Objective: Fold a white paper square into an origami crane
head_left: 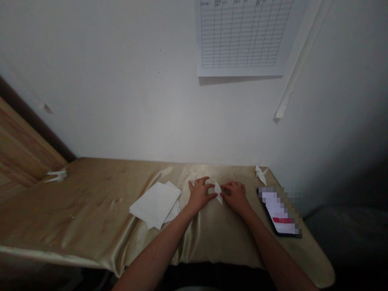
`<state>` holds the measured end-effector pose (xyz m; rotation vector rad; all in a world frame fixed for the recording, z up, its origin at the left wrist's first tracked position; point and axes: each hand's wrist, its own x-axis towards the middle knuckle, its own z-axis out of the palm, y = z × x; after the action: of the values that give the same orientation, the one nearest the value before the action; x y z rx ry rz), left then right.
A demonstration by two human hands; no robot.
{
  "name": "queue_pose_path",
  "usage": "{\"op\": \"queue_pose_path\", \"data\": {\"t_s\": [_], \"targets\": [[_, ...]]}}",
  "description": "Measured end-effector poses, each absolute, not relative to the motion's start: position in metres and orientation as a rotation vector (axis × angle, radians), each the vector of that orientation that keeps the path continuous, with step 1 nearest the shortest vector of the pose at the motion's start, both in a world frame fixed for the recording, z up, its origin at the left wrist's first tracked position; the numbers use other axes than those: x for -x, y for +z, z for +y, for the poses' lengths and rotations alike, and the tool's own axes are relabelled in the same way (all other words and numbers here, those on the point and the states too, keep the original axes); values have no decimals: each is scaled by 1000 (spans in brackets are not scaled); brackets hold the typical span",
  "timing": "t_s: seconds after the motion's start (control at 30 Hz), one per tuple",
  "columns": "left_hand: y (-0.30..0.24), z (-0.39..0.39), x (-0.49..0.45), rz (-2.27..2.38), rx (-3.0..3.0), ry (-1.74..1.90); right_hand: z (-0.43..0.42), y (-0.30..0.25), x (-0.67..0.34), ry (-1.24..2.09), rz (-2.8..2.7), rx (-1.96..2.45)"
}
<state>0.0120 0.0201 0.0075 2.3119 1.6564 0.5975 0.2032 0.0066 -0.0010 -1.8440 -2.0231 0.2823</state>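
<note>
A small folded white paper piece (218,192) lies on the table's gold satin cloth (91,214) between my two hands. My left hand (200,195) rests flat beside it, fingers spread, with the fingertips pressing the paper's left edge. My right hand (235,195) has curled fingers that pinch the paper's right edge. Both forearms reach in from the bottom of the view.
A stack of white paper sheets (157,204) lies left of my hands. A phone (280,213) with a lit screen lies at the right. A finished paper crane (260,173) stands near the back right corner, another paper shape (57,175) at the far left. A grid chart (242,36) hangs on the wall.
</note>
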Motion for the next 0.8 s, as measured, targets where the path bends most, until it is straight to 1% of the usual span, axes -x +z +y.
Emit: {"op": "queue_pose_path", "data": {"t_s": [0.23, 0.8], "targets": [[8, 20, -13, 1637, -2294, 619, 8, -4, -203, 317, -1967, 1763], [6, 22, -16, 1633, -2220, 648, 7, -3, -201, 347, -1926, 1764]]}}
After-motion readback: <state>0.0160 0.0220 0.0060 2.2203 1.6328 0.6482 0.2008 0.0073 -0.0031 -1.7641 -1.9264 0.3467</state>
